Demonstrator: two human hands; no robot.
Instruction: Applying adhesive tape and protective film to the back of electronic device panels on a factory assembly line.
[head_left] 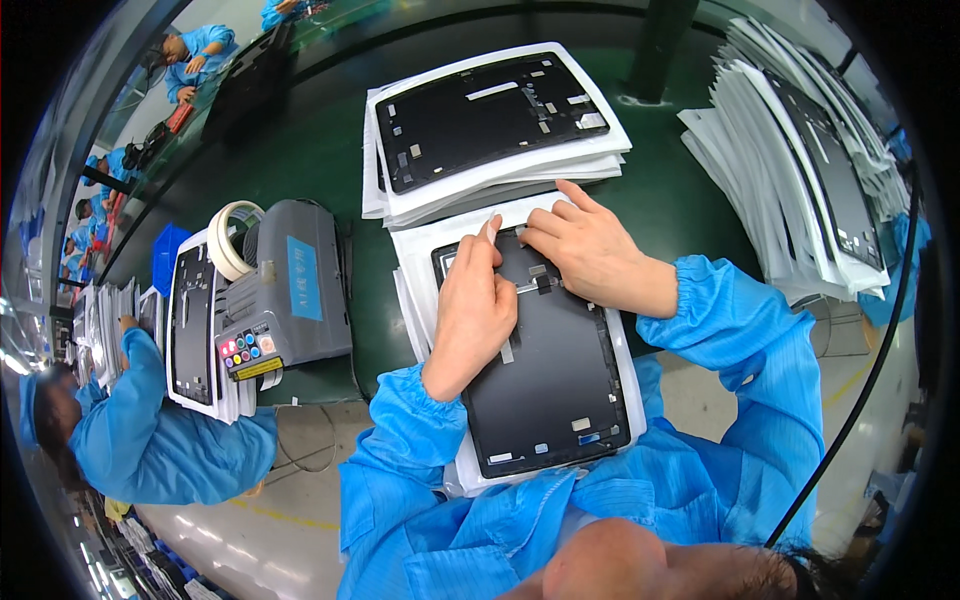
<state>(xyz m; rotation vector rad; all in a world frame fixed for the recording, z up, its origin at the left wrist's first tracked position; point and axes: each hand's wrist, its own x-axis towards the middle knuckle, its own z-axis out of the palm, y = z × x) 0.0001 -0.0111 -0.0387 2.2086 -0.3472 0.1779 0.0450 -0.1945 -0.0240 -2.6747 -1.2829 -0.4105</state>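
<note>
1. Hands of the person are both on a black flat panel point(560, 380) that lies on a white foam sheet point(418, 262) at the near edge of the green table point(300, 150).
2. The left hand point(473, 305) rests flat on the upper left part of the panel; its index finger is stretched forward and presses near the top edge, and it clamps nothing.
3. The right hand point(590, 250) lies on the upper right part of the panel with fingers bent down, fingertips touching the surface beside the left index finger. Whether it pinches something small I cannot tell.
4. A small strip of tape point(507, 351) is stuck on the panel just below the left hand.
5. Behind the hands, touching the foam sheet, stands a stack of white sheets point(500, 170) with another black panel point(490, 115) on top.
6. At the right side of the table there is a second, fanned pile of sheets and panels point(790, 180).
7. At the left stands a grey tape dispenser machine point(295, 290) with a roll of tape point(232, 238) on it and coloured buttons at the front.
8. Another person in a blue coat point(140, 430) works at the left, well apart, beside one more panel stack point(195, 330).
</note>
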